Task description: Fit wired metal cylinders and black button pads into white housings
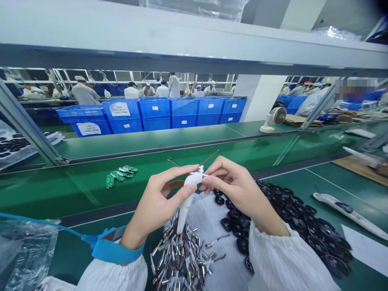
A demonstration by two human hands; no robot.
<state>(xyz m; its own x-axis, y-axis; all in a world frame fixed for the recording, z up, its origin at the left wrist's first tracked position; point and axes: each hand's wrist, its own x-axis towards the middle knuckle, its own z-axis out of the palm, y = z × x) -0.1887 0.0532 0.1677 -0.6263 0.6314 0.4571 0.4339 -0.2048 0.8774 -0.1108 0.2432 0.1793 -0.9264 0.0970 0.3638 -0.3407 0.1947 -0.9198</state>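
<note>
My left hand (pixel 163 198) is closed around a white curved plastic housing (pixel 185 206), its narrow tail pointing down. Thin red and dark wires (pixel 209 159) stick out of the housing's upper end. My right hand (pixel 232 182) pinches at that same end, where a small white part (pixel 200 169) shows; what lies between its fingertips is too small to name. Below the housing lies a heap of small silver cylindrical motors (pixel 178 258) with red and dark leads. A blue wrist strap (pixel 118 248) goes round my left wrist, with its cord running left.
Black oval plastic parts (pixel 291 210) spread to the right on white sheeting (pixel 216 218). Several green circuit boards (pixel 121 174) lie on the green belt (pixel 75 190). A white assembled device (pixel 354 214) rests far right. A fan (pixel 274 119) and blue bins (pixel 154 113) stand beyond, with co-workers behind.
</note>
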